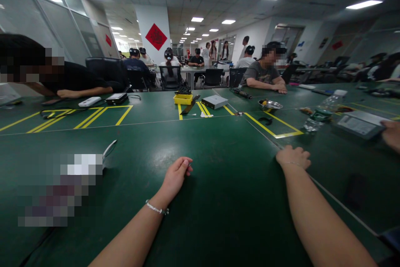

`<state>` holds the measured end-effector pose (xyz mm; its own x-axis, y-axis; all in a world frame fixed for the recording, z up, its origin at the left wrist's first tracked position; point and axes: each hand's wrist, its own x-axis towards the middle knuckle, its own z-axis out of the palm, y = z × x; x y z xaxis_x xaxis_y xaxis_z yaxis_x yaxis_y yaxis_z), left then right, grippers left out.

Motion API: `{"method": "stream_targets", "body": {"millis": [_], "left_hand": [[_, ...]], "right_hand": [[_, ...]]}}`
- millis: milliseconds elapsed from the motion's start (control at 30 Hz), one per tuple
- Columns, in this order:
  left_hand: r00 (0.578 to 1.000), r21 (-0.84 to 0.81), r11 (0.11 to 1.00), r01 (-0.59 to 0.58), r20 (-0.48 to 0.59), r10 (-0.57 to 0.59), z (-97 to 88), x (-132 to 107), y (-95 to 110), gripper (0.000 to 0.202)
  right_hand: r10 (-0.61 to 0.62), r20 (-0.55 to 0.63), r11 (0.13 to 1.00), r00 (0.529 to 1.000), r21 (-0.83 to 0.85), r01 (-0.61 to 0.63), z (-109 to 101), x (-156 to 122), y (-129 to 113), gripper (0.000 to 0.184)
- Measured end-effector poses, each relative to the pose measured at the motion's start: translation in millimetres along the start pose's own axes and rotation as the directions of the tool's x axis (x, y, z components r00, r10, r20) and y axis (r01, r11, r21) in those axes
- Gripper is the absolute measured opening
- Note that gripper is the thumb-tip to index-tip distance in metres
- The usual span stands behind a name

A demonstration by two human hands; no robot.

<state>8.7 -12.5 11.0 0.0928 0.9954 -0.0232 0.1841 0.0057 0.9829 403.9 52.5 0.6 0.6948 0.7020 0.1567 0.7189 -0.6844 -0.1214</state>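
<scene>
**Two hands low at worktop, items ahead and to the left**

Worktop point(225, 167): left hand point(178, 173) loosely closed, thumb against curled fingers, no item showing in it. Right hand point(293, 157) back up, fingers bent; can't tell how far closed or whether it has hold of anything. Nearest to it: 1 bottle point(323, 113), green label, ahead-right; 1 dark ring point(269, 121), ahead-left, inside yellow tape point(289, 135). Nearest to left hand: 1 pixelated item point(68, 188), well apart.

In the way on the right: bottle, then 1 grey box point(358, 126) with another person's hand point(393, 135) at its edge.

Far-side count: 1 metal bowl point(276, 105), 1 yellow tray point(183, 101), 1 dark strip point(190, 105) beside it, 1 light box point(214, 101), 1 white device point(89, 101), 1 black-and-white box point(117, 99). Closest co-workers: 2, one leaning in at left point(81, 77), one seated across at right point(262, 73).
</scene>
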Motion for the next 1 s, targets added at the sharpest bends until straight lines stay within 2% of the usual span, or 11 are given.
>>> {"method": "stream_targets", "body": {"millis": [100,200,333,567,667,800,900,933,967,1000], "left_hand": [[1.000,-0.004,1.000,0.002,0.000,-0.002,-0.1,0.3,-0.5,0.029],[1.000,-0.012,1.000,-0.004,-0.001,0.004,-0.5,1.2,-2.7,0.029],[1.000,-0.036,0.999,-0.004,-0.004,0.004,-1.3,2.5,-6.3,0.029],[1.000,-0.023,1.000,-0.005,-0.021,0.005,-1.1,3.3,-5.3,0.026],[1.000,-0.041,0.999,-0.003,-0.015,0.003,-0.2,4.0,-6.0,0.025],[0.999,-0.089,0.996,0.022,0.033,-0.019,0.1,4.8,-7.8,0.023],[0.999,-0.084,0.996,0.019,0.052,-0.015,-0.7,4.0,-6.8,0.022],[0.999,-0.072,0.997,0.016,0.048,-0.012,-1.0,3.5,-5.9,0.022],[0.999,-0.058,0.998,0.013,0.040,-0.010,-1.2,2.9,-4.9,0.023],[1.000,-0.044,0.999,0.009,0.030,-0.007,-1.2,2.5,-4.0,0.023]], "right_hand": [[0.109,0.059,0.991,0.992,0.068,-0.113,1.6,0.2,3.4,0.050],[0.099,0.110,0.989,0.989,0.101,-0.110,3.9,3.3,4.6,0.050],[0.072,0.100,0.996,0.992,0.052,-0.077,4.9,5.1,0.0,0.048],[-0.024,0.225,0.999,0.974,-0.042,0.034,-7.2,0.9,-8.9,0.040],[-0.156,0.272,0.985,0.950,-0.034,0.172,-17.7,-6.0,-16.4,0.034],[-0.428,0.277,0.903,0.861,0.093,0.419,-25.6,-29.0,-47.9,0.024],[-0.621,0.220,0.768,0.752,0.364,0.528,-26.0,-65.4,-85.5,0.022],[-0.676,0.218,0.694,0.704,0.508,0.510,-26.1,-81.2,-97.8,0.022],[-0.724,0.242,0.609,0.646,0.665,0.433,-26.5,-98.1,-108.9,0.022],[-0.766,0.292,0.522,0.572,0.802,0.290,-27.2,-115.3,-118.3,0.022]]}}
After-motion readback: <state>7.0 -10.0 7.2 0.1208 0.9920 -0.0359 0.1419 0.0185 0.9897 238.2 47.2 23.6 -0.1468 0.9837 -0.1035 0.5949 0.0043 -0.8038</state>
